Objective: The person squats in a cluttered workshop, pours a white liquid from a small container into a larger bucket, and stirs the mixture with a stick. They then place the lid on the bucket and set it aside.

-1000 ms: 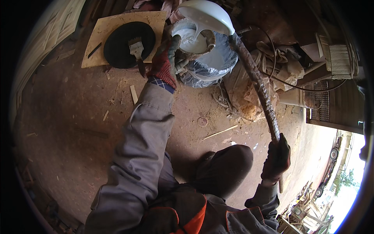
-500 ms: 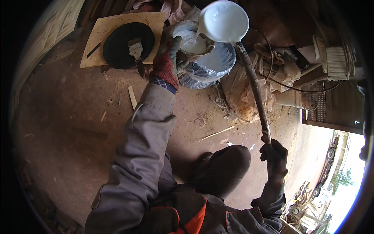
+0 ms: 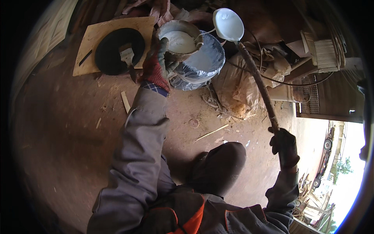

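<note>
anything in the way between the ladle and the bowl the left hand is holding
Nothing solid is visible between the ladle, held in the right hand, and the bowl in the left hand. Only a thin white strand shows in the gap.

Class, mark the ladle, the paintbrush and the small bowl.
Ladle (image 3: 228, 25): head view, inside its white scoop.
Paintbrush (image 3: 127, 55): head view, on its pale middle.
Small bowl (image 3: 178, 26): head view, far inner wall.
</note>
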A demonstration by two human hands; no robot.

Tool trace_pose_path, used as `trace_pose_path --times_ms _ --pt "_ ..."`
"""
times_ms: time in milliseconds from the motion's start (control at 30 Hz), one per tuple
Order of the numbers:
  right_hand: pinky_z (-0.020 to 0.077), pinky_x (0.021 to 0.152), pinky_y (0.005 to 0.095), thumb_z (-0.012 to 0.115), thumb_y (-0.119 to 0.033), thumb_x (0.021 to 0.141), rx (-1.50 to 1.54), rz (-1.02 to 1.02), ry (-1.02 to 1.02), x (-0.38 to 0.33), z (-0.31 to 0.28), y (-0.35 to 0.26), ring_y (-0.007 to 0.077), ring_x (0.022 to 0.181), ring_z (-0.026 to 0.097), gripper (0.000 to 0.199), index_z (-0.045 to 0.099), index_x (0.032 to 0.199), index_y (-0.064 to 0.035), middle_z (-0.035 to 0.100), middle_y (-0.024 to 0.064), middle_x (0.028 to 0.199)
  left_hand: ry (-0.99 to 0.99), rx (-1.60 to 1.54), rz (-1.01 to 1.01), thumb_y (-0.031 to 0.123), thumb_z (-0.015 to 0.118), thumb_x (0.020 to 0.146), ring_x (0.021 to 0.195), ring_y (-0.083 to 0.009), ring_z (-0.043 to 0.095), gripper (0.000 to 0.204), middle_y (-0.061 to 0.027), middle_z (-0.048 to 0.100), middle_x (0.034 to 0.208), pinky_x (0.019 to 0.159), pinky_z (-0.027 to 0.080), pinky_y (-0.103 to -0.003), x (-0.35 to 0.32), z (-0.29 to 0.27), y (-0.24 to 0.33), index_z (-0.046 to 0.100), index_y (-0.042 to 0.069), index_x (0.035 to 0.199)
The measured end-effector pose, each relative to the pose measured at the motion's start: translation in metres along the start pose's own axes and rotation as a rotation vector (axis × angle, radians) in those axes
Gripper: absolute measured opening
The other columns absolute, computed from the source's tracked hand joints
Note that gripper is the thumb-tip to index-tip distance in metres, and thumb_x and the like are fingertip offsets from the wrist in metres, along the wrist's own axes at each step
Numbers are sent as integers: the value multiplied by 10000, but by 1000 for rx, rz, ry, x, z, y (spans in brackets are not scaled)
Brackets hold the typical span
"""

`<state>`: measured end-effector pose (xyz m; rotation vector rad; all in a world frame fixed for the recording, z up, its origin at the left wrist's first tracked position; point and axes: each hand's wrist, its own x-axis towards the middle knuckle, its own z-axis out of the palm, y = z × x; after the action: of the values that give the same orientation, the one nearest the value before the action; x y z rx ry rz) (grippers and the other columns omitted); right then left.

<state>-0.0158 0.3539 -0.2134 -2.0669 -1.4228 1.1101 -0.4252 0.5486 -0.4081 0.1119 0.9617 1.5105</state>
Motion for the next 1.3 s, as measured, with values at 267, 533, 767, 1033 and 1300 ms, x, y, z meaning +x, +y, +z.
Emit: trace_pose_path --times_ms 267,533,767,1033,1300 --pt "512 576 317 577 -300 1086 -514 8 266 18 -15 -29 140 612 650 274 734 1185 -99 680 21 766 -130 -74 73 512 886 885 1063 -237 661 712 -92 648 1283 932 632 -448 2 0 13 628 103 1408" --pt "585 749 403 677 -255 1023 -1428 -625 342 73 20 -75 306 866 716 224 680 1207 -128 683 97 943 -94 -38 47 517 857 912 908 -160 675 591 -57 697 1130 829 636 -352 -2 0 17 682 130 1324" --pt "577 744 429 708 -149 921 -1213 -1064 76 134 43 -77 313 848 686 61 707 926 -88 666 98 922 -114 -50 50 512 829 937 981 -203 698 638 -82 708 1189 823 651 -343 -8 0 28 643 121 1405" --pt "547 484 323 618 -320 1051 -836 57 -446 188 2 -137 161 538 677 352 777 998 -11 731 99 730 -88 -57 35 511 813 953 1000 -205 697 640 -78 696 1235 808 658 -357 -12 6 29 616 142 1439" --pt "504 438 317 653 -429 1053 -777 148 -322 153 -23 -131 141 478 638 435 780 979 -19 724 97 695 -110 -36 72 535 827 933 1162 -220 668 674 -72 664 1326 911 630 -386 -8 -1 30 610 173 1459"
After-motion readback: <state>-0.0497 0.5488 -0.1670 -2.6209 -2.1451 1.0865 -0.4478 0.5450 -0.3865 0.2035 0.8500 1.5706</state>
